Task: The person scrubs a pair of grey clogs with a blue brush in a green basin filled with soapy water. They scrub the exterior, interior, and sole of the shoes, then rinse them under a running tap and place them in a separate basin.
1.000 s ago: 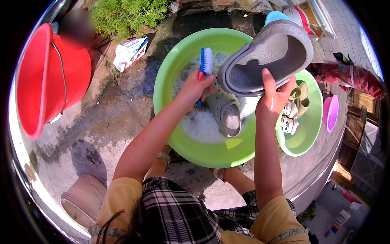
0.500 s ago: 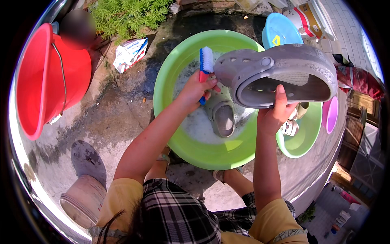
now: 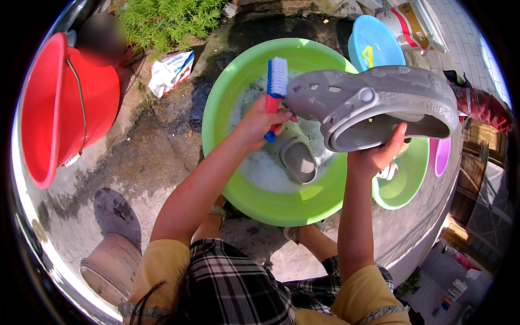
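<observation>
My left hand point(image 3: 260, 124) is closed round the red and blue handle of a scrub brush point(image 3: 278, 77), its white bristles facing right. In my right hand point(image 3: 376, 154) a wet grey clog point(image 3: 395, 89) is gripped by its side edge, thumb at the foot opening. The clog hangs tilted over the right part of a large green basin point(image 3: 233, 187), its toe close to the brush but apart from the bristles. A second grey clog point(image 3: 299, 161) lies in the soapy water point(image 3: 254, 168) below my hands, its toe partly hidden by my left hand.
A red bucket point(image 3: 97, 103) stands at the left, a worn pail point(image 3: 111, 268) nearer me. Beyond the big basin sits a blue basin point(image 3: 376, 40); a smaller green basin point(image 3: 403, 187) with footwear is at its right. A white packet point(image 3: 170, 73) lies near a green plant point(image 3: 168, 21).
My right hand has turned the clog, so less of its inside shows, and moved it slightly right and down. The brush head has tipped a little, showing more bristles.
</observation>
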Tool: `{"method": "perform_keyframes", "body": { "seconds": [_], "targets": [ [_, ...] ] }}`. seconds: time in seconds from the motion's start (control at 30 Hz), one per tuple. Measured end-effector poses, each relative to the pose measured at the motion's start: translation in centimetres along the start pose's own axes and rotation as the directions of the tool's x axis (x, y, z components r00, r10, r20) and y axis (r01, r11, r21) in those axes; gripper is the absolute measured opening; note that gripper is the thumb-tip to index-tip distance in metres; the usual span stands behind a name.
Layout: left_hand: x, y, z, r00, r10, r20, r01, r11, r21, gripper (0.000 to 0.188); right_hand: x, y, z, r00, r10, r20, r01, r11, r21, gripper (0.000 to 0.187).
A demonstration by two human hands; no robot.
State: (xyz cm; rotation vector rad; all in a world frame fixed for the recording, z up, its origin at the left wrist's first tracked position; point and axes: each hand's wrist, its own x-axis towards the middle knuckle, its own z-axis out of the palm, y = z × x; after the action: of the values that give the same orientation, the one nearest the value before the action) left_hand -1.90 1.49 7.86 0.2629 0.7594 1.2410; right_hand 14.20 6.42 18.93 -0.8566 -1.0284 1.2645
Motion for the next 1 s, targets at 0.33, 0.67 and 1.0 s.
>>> {"method": "perform_keyframes", "body": {
  "seconds": [0.33, 0.67, 1.0],
  "targets": [
    [-0.4, 1.4, 0.6, 0.993, 0.113, -0.027, -0.113, 0.994, 0.004, 0.042, 0.3, 0.7, -1.6, 0.998, 0.034, -0.046, -0.028, 0.992, 0.127, 0.044],
    [-0.5, 2.8, 0.5, 0.943, 0.308, -0.129, -0.271, 0.931, 0.243, 0.057, 1.0, 2.9, -3.5, 0.881, 0.363, -0.305, -0.416, 0.900, -0.131, 0.039],
    [0.0, 3.3, 0.5, 0.881, 0.458, -0.117, -0.345, 0.792, 0.504, 0.058, 0.7, 7.3, -8.4, 0.709, 0.663, -0.241, -0.697, 0.709, -0.102, 0.030]
  ]
}}
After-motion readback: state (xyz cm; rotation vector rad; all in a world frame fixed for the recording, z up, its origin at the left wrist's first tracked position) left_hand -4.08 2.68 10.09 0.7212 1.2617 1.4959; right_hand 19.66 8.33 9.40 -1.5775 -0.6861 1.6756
